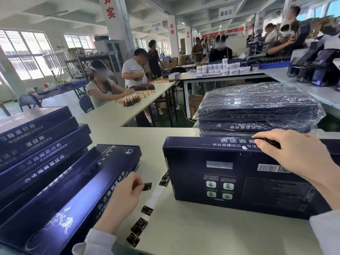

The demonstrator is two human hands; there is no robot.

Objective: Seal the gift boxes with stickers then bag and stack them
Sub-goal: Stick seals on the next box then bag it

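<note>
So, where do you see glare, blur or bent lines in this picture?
Head view: the windows are blown out white. Head view: glare streaks run along the left boxes and the bagged boxes. Head view: the wide lens tilts the pillar. Head view: the box under the right hand and the sticker in the left hand look sharp, the far people softer.

Bare table [184, 234] forms an open lane through the lower middle of the frame, walled at the left by the leaning stack of dark boxes [46, 162] and at the right by the gift box [230, 181]. The sticker strip [158, 194] lies flat along this lane, and the left hand [125, 196], pinching a sticker [147, 186], reaches into it. The right hand [294, 155] grips the gift box's top edge. Just behind, the bagged stack [257, 107] blocks the right middle; tabletop left of it is open.
</note>
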